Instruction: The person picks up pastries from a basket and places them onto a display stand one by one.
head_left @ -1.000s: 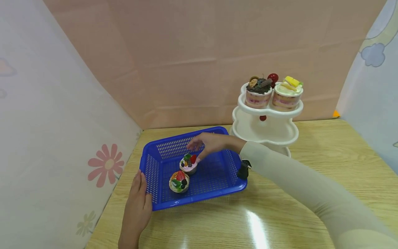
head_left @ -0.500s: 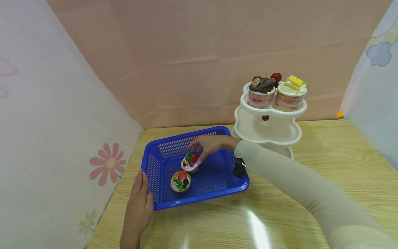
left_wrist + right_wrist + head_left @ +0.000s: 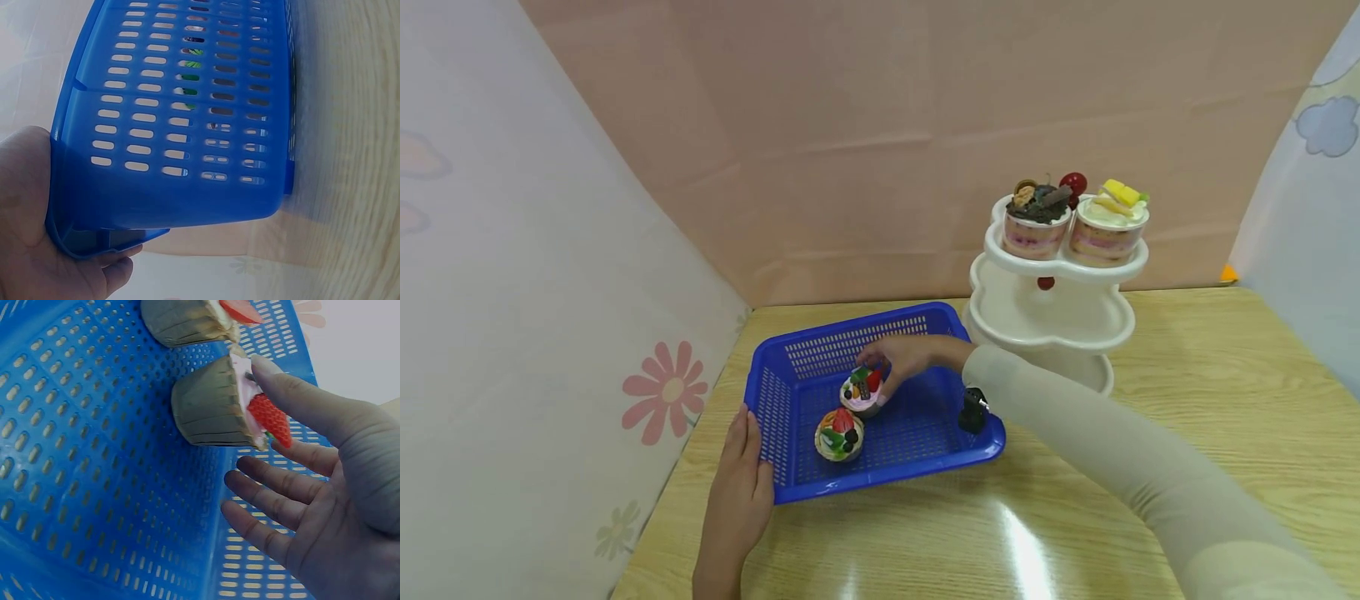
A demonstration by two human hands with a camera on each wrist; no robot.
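Cupcake (image 3: 861, 403), pink-creamed, strawberry-topped, in blue perforated plastic basket (image 3: 887, 477). Right hand (image 3: 901, 357) has lowered slightly around it, grip apart; grasp seems nearly set. Left hand (image 3: 737, 498) holds basket rim.

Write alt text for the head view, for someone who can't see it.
A person's right hand is at one of two fruit-topped cupcakes in a blue basket, whose left side the left hand holds. Behind, to the right, a white tiered stand bears two dessert cups on top.
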